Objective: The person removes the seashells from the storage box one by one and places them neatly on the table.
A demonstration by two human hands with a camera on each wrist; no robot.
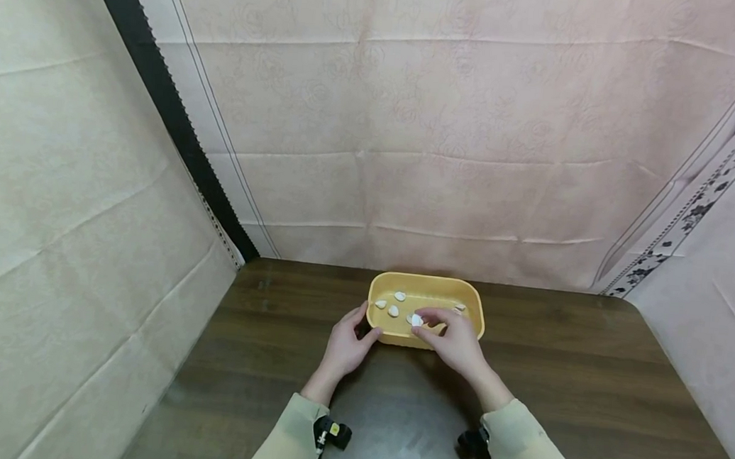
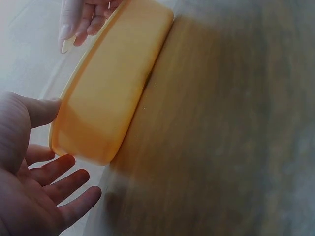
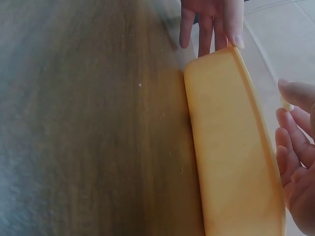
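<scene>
A shallow yellow plastic tray point(image 1: 430, 285) sits on the table, with several small white pieces inside, among them one point(image 1: 400, 296) near the back. They look like shells or cloves, too small to tell which. My left hand point(image 1: 345, 343) touches the tray's near left corner from outside. In the left wrist view its thumb point(image 2: 43, 112) rests against the rim while the other fingers are spread, fairly straight. Over the tray's near right part, my right hand point(image 1: 458, 340) pinches one white piece point(image 1: 416, 320) between thumb and fingers. The right wrist view shows that piece point(image 3: 286, 104) mostly covered by fingertips.
The tray stands near the back edge of a dark wooden table point(image 1: 256, 364). Pale cloth point(image 1: 445, 121) hangs behind the table, with more cloth at both sides. Each sleeve carries a small black wrist camera point(image 1: 333, 432).
</scene>
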